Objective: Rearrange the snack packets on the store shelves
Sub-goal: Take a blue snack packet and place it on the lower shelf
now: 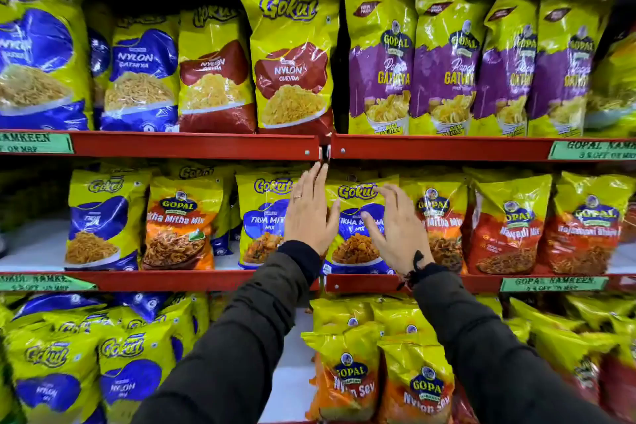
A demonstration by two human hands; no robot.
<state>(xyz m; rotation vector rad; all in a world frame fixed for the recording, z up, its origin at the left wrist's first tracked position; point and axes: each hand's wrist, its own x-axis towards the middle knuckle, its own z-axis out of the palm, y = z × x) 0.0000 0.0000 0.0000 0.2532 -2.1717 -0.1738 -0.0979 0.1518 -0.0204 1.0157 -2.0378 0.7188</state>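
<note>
A yellow and blue Gokul Tikha Mitha Mix packet (354,213) stands upright on the middle shelf (192,280), right of the shelf joint. My left hand (309,213) is flat, fingers up, at the packet's left edge. My right hand (395,227) is spread in front of its right side, fingers curved and apart. Neither hand grips it. A second, similar Gokul packet (263,217) stands just left of my left hand. An orange Gopal Tikha Mitha Mix packet (442,224) stands to the right, partly behind my right hand.
Red metal shelves hold rows of yellow snack packets. Nylon Chevda (292,62) and purple Gopal Gathiya packets (378,62) fill the upper shelf. Gopal Nylon Sev packets (347,365) crowd the lower shelf. A bare white gap (31,244) shows at the middle shelf's left end.
</note>
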